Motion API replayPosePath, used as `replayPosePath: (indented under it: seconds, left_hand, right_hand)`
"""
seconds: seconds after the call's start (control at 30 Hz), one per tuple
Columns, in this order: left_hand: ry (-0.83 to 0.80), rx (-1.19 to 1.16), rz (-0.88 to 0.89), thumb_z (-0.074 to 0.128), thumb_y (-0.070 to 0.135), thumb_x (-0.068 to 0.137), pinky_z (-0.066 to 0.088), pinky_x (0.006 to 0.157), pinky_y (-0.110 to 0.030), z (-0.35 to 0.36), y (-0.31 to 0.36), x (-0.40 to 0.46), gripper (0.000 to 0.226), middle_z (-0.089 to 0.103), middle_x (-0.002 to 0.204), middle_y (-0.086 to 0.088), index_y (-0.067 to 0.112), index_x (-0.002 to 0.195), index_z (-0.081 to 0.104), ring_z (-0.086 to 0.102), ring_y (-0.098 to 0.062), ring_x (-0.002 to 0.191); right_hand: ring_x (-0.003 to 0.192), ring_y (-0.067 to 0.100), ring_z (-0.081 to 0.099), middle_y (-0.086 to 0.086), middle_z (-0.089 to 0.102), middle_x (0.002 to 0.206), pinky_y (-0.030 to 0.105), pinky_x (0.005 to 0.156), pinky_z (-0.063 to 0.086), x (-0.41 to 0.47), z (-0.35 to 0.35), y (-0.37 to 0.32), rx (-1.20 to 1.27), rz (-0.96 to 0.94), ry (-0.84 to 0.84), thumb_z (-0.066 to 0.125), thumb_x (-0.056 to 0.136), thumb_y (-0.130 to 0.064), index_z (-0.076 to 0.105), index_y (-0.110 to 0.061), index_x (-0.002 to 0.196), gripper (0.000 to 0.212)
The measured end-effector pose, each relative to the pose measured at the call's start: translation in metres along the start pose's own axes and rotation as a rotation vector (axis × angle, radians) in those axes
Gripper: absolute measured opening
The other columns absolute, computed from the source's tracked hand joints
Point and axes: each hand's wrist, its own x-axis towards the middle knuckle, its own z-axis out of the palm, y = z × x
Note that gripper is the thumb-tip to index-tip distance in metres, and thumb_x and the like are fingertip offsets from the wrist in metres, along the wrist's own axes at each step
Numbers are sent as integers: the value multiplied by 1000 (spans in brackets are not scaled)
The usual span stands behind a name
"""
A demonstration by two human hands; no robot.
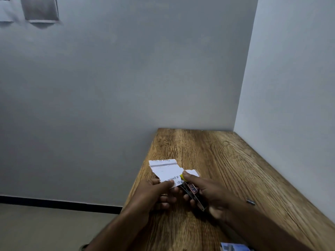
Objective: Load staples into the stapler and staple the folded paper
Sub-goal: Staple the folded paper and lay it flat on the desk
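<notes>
The right hand is curled round a small stapler, fingers wrapped under its dark metal body and the thumb pressing down on its yellow front end, which lies over the near corner of the folded paper. The stapler runs slantwise from just right of the frame's centre bottom up towards the paper, its rear metal end sticking out below the palm. A red-and-white label shows on its top between thumb and fingers.

The left hand pinches the near edge of the paper, thumb on top and the curled fingers beneath, just left of the stapler; the two hands are almost touching. The paper is white with a torn left edge and printed words, upside down from this view, and it reaches away from the hands towards the table's far left edge.

All this is above a wood-grain table that fills the lower right of the frame, set in a corner of grey walls. A short strip of staples lies on the table right of the right wrist. A blue-and-white packet is cut off by the bottom edge
</notes>
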Motion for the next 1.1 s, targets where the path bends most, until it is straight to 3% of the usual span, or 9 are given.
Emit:
replayPosePath:
  seconds: [0.33, 0.43, 0.73, 0.93, 1.1]
  left_hand:
    - [-8, 16, -2, 72, 20, 85, 53, 51, -24, -1, -1, 1, 23, 78, 89, -15, 3, 100, 72, 70, -17, 63]
    - [-19, 15, 1, 72, 21, 85, 52, 50, -24, -1, -2, 1, 25, 78, 90, -15, 2, 101, 72, 70, -17, 63]
    - [-32, 22, -5, 73, 20, 85, 52, 50, -23, 0, -2, 2, 27, 77, 91, -16, 1, 103, 71, 69, -16, 62]
    - [-30, 24, -4, 72, 20, 85, 52, 50, -23, 0, -2, 2, 23, 78, 90, -14, 3, 100, 73, 70, -16, 62]
    - [-34, 33, 5, 73, 22, 84, 51, 50, -22, 1, -3, 2, 23, 78, 89, -14, 3, 97, 74, 69, -15, 61]
  right_hand:
    - [53, 14, 65, 10, 71, 68, 21, 44, 51, 3, 0, 3, 29, -23, 19, 86, 57, -42, 79, -6, 79, 43]
    - [52, 13, 65, 10, 71, 67, 21, 44, 52, 3, 1, 4, 39, -37, 19, 84, 61, -40, 78, -5, 82, 41]
    - [49, 13, 65, 10, 71, 63, 21, 43, 52, 4, 0, 6, 52, -59, 76, 85, 62, -37, 81, -7, 66, 30]
    - [52, 16, 64, 14, 70, 67, 22, 46, 53, 5, 1, 6, 67, -80, 104, 82, 75, -29, 77, 0, 84, 31]
    - [49, 16, 63, 14, 68, 61, 22, 45, 53, 7, 0, 8, 79, -83, 139, 79, 82, -22, 75, 2, 83, 25]
